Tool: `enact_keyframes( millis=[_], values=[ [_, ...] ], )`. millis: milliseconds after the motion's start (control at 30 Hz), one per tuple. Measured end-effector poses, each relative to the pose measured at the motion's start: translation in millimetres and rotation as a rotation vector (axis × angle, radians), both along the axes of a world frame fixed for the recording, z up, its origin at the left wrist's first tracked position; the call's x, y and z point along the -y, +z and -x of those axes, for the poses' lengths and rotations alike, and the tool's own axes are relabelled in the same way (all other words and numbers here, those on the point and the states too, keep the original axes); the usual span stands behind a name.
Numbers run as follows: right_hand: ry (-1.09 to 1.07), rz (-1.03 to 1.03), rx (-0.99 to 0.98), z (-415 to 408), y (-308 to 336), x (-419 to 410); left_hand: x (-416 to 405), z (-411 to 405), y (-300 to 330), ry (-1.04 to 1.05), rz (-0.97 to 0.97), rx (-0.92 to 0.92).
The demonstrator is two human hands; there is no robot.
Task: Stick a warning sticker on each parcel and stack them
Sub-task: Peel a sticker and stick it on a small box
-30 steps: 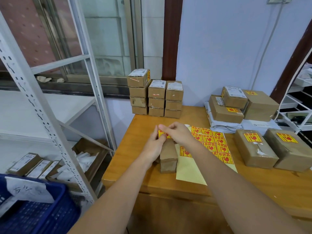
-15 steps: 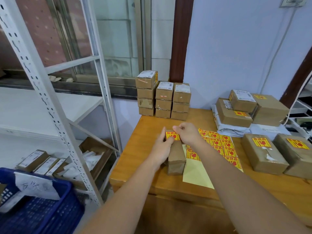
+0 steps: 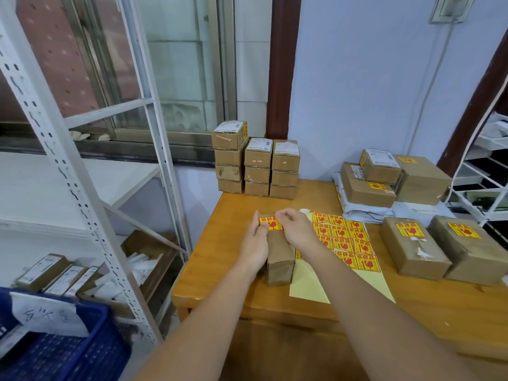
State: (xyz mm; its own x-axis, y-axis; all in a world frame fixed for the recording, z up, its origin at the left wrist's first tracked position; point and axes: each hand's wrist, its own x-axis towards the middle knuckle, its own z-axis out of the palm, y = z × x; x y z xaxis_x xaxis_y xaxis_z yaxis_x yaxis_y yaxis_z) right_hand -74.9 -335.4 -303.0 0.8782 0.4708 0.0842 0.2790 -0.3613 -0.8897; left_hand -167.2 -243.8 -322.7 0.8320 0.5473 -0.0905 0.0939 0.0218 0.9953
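A long narrow brown parcel lies on the wooden table, pointing away from me. A yellow and red warning sticker sits at its far end. My left hand holds the parcel's left side with the thumb at the sticker's left edge. My right hand pinches the sticker's right edge from above. A yellow sheet of warning stickers lies just right of the parcel, partly under my right forearm.
Three stacks of small boxes stand at the table's back left. Two stickered parcels lie at right, with more boxes on a white bag behind them. A white metal rack and a blue crate stand left.
The sticker has come down from between my fingertips onto the parcel's far end. Both hands stay at the parcel. The camera has shifted left and slightly closer.
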Motion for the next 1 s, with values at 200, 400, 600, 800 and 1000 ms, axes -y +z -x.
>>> enact_keyframes(
  millis=[200,400,600,800,1000],
  values=[
    [0.008,0.043,-0.051,5.8,10.4,4.0,-2.3,2.0,9.4,0.005,-0.090,-0.054],
    [0.061,0.002,-0.211,29.4,2.0,25.2,-3.7,8.5,19.3,-0.024,-0.236,-0.096],
    [0.099,-0.021,-0.221,45.2,-2.7,42.7,-9.2,16.5,15.6,0.031,-0.232,-0.038],
    [0.181,-0.046,-0.310,52.8,-0.5,47.3,-12.1,20.4,18.3,0.086,-0.257,0.048],
    [0.139,-0.096,-0.250,52.6,5.3,41.3,-2.9,21.8,32.6,0.071,-0.240,0.108]
  ],
)
